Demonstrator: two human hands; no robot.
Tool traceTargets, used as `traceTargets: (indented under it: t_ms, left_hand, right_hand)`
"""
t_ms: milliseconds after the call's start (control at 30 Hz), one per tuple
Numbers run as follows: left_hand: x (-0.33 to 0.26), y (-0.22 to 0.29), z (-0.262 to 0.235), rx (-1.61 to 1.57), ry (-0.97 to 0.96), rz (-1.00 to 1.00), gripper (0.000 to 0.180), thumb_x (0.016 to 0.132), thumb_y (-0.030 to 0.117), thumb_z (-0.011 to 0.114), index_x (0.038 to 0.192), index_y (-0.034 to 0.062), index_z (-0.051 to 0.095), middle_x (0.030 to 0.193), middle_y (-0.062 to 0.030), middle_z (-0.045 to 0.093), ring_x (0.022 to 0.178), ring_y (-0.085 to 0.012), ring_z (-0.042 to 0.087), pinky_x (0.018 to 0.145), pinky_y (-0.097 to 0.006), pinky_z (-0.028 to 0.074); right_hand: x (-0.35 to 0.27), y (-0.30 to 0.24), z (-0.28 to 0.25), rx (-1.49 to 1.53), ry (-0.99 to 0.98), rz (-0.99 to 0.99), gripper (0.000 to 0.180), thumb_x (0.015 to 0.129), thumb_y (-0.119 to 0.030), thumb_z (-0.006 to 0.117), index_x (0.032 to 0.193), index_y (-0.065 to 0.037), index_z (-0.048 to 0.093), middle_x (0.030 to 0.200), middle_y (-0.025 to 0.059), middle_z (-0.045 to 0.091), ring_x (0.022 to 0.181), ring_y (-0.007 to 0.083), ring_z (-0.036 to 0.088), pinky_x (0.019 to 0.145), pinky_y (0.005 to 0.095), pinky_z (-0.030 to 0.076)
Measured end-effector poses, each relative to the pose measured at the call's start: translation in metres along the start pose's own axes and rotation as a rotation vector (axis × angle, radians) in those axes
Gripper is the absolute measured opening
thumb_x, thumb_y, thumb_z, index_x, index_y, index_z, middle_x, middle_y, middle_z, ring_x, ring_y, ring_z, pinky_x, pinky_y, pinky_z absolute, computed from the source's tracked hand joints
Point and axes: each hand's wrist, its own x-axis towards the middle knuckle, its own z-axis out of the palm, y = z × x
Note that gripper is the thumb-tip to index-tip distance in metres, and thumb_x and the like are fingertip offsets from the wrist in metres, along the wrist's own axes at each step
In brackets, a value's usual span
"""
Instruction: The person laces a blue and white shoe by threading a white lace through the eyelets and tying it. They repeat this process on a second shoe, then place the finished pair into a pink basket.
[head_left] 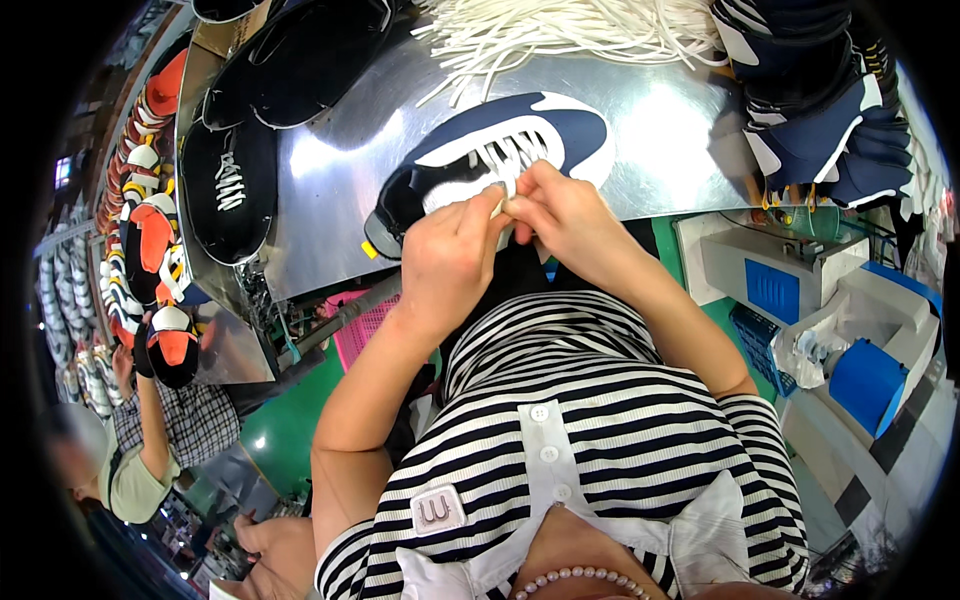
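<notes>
A navy and white shoe upper (pixel 582 132) lies on the metal table in front of me, its toe pointing right. White lace runs in rows across its front. My left hand (pixel 450 250) is closed beside the shoe's opening, thumb and fingertips pinched on a white shoelace (pixel 507 188). Right against it, my right hand (pixel 568 215) pinches the same lace, with its fingers bent over the near side of the upper. The fingertips of both hands almost touch, and they partly hide the lace.
A heap of loose white laces (pixel 575 35) lies at the table's (pixel 335 205) far side. Black uppers (pixel 230 195) lie at left, stacked navy uppers (pixel 815 135) at right. A pink basket (pixel 362 325) sits below; a grey-blue machine (pixel 775 265) stands right. Another person's hand (pixel 123 372) is far left.
</notes>
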Motion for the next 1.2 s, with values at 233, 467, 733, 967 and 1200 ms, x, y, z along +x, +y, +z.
traceTargets:
  t_ms: [233,467,733,967,1200]
  left_hand:
    - [0.002,0.004,-0.011,-0.221,-0.177,-0.297,0.021,0.089,0.013,0.069,0.106,0.0020,0.065,0.088,-0.0168,0.070,0.074,-0.0317,0.068,0.066,-0.033,0.052]
    - [0.024,0.007,-0.039,-0.114,-0.537,-0.344,0.030,0.087,0.031,0.069,0.090,0.0021,0.071,0.069,-0.0184,0.065,0.063,-0.0365,0.065,0.060,-0.042,0.051]
    - [0.006,-0.022,0.009,-0.415,0.125,-0.517,0.022,0.087,0.027,0.067,0.094,0.0071,0.072,0.077,-0.0151,0.069,0.071,-0.0324,0.067,0.063,-0.042,0.050]
    - [0.007,-0.012,0.006,-0.062,0.148,-0.443,0.016,0.080,0.019,0.060,0.074,0.0057,0.067,0.065,-0.0157,0.063,0.066,-0.0356,0.064,0.061,-0.048,0.049]
    - [-0.042,0.016,-0.018,-0.025,0.606,-0.038,0.040,0.079,0.009,0.072,0.115,0.0012,0.058,0.111,-0.0162,0.063,0.104,-0.0340,0.060,0.090,-0.041,0.046]
  right_hand:
    - [-0.010,-0.003,-0.048,-0.028,0.251,-0.174,0.016,0.094,-0.011,0.061,0.106,-0.001,0.058,0.078,0.0101,0.068,0.071,0.0155,0.066,0.065,0.0296,0.051]
    - [0.032,0.033,-0.031,-0.265,0.526,-0.245,0.022,0.095,-0.018,0.062,0.111,-0.003,0.057,0.081,0.0180,0.068,0.074,0.0331,0.068,0.068,0.0362,0.052]
    - [0.034,0.039,-0.030,-0.191,0.374,-0.270,0.024,0.098,-0.020,0.057,0.113,-0.001,0.057,0.080,0.0106,0.063,0.067,0.0185,0.058,0.065,0.0310,0.048]
    - [0.033,0.049,-0.030,-0.237,0.404,-0.249,0.021,0.101,-0.018,0.054,0.112,-0.001,0.056,0.080,0.0028,0.058,0.068,0.0076,0.051,0.064,0.0238,0.043]
    - [0.047,0.059,-0.043,-0.125,0.344,-0.229,0.021,0.101,-0.019,0.055,0.114,-0.002,0.056,0.080,0.0024,0.057,0.069,0.0072,0.051,0.063,0.0230,0.043]
